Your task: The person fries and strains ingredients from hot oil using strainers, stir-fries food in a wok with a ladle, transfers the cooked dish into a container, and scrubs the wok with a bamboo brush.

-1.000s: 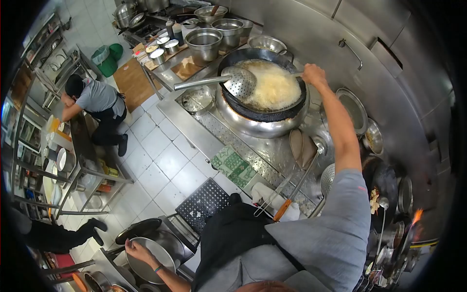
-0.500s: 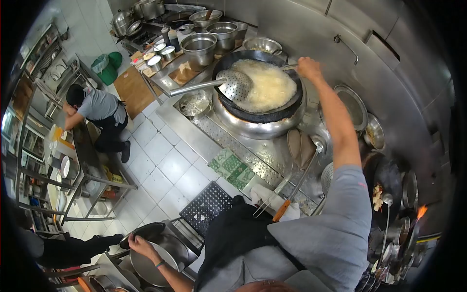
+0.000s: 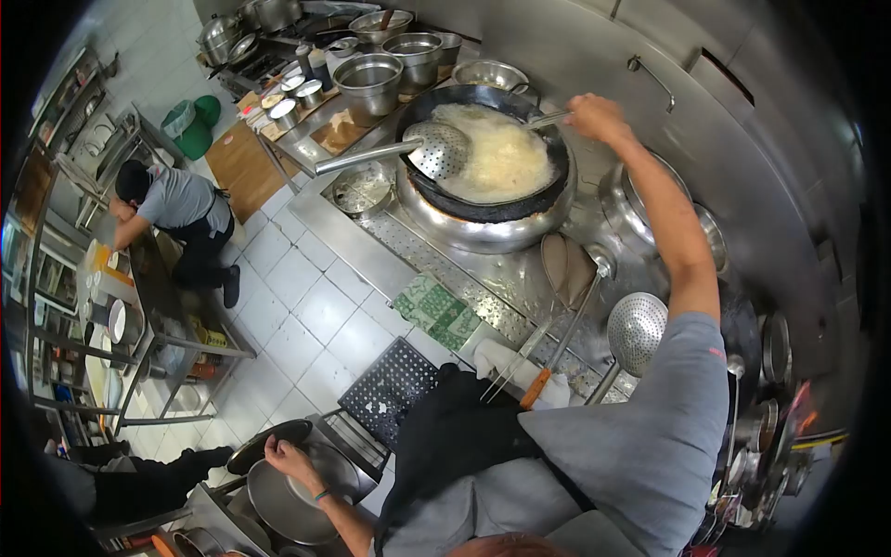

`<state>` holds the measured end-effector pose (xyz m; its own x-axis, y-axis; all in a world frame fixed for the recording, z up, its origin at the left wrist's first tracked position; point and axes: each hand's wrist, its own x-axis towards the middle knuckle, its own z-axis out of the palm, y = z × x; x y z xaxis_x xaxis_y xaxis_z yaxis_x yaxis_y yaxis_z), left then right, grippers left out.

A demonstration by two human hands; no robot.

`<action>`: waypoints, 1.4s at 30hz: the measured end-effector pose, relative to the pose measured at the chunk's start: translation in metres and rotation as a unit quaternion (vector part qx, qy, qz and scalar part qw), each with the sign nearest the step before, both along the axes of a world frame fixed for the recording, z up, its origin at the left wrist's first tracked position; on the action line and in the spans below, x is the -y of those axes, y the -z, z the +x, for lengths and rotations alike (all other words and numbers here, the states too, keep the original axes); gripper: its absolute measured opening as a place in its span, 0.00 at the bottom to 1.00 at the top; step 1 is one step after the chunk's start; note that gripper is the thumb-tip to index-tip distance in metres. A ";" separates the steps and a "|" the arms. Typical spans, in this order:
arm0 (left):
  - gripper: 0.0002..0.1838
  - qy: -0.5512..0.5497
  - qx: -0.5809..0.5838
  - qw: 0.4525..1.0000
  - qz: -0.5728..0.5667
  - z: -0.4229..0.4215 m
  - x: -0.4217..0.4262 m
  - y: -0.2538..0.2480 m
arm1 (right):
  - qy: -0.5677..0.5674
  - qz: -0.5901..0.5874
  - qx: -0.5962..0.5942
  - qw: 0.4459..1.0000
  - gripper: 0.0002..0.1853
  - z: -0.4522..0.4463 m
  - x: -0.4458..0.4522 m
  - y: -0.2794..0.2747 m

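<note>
My right hand is closed around the end of a metal utensil handle. The utensil's head is hidden in pale, foaming oil in a large black wok. Across from this hand, a perforated skimmer rests in the wok, its long handle lying over the rim. Low on the left, my left hand has curled fingers above a steel pot, beside a dark round lid. Whether those fingers hold anything small cannot be seen.
A second skimmer and an orange-handled tool lie on the steel stove top. Steel bowls stand behind the wok. A co-worker leans at a side table; another person's legs show lower left. Flame burns at right.
My left hand has shifted right, away from the lid's edge and over the pot. My right hand keeps its grip on the handle. The view has turned slightly.
</note>
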<state>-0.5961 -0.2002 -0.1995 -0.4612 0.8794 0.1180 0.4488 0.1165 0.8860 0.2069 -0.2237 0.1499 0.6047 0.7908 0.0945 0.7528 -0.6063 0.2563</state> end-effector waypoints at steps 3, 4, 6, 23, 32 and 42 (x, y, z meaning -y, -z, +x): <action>0.18 0.056 0.104 0.993 -0.007 0.012 -0.031 0.021 | -0.044 0.005 0.056 0.997 0.14 -0.007 -0.017 0.043; 0.17 0.067 0.060 0.995 -0.034 0.013 -0.044 0.030 | -0.061 0.013 0.076 0.995 0.14 0.001 -0.026 0.074; 0.16 0.094 0.085 0.992 -0.008 0.037 -0.051 0.020 | -0.047 -0.036 0.040 0.997 0.14 0.007 -0.036 0.115; 0.17 0.058 0.214 0.975 -0.028 0.037 -0.005 0.022 | -0.093 -0.063 0.089 0.990 0.09 -0.005 -0.017 0.090; 0.17 0.117 0.111 0.986 -0.043 0.086 -0.025 0.015 | -0.143 -0.079 0.035 0.986 0.08 -0.061 0.016 0.061; 0.16 0.153 0.089 0.981 -0.080 0.126 -0.042 0.012 | -0.123 0.025 0.022 0.992 0.09 -0.040 -0.019 0.053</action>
